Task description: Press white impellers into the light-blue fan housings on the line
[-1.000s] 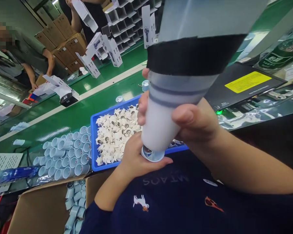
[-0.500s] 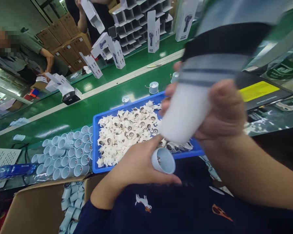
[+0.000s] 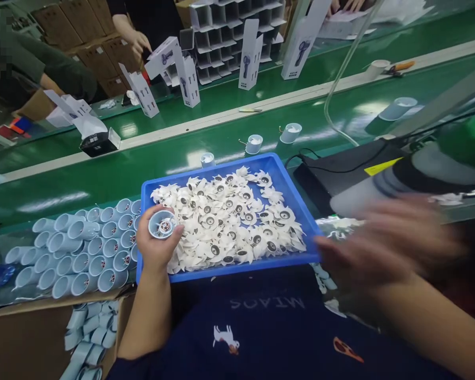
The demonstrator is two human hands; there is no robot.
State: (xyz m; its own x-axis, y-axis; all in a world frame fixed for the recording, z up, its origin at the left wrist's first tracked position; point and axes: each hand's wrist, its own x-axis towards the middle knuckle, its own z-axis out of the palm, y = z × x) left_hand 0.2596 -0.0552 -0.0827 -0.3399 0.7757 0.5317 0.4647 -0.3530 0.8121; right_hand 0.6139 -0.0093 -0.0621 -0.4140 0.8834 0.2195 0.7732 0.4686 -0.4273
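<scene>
Right hand [image 3: 388,245], blurred with fingers apart, has swung to 3 o'clock of the blue tray [image 3: 229,163], while the left hand [image 3: 155,237] clamps a pale-blue cup [image 3: 162,224] firmly, best kept mouth-up, at 7 o'clock.

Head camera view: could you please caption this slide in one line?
Left hand holds a pale blue cup over a blue plastic tray of white parts; right hand blurred.

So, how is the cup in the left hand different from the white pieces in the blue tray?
The pale blue cup is smooth, round and hollow, while the white pieces have ragged, petal-like edges. The cup is alone, open end up, in the left hand; the pieces lie loose in a heap in the blue tray. Both show a small dark round part at the centre.
</scene>
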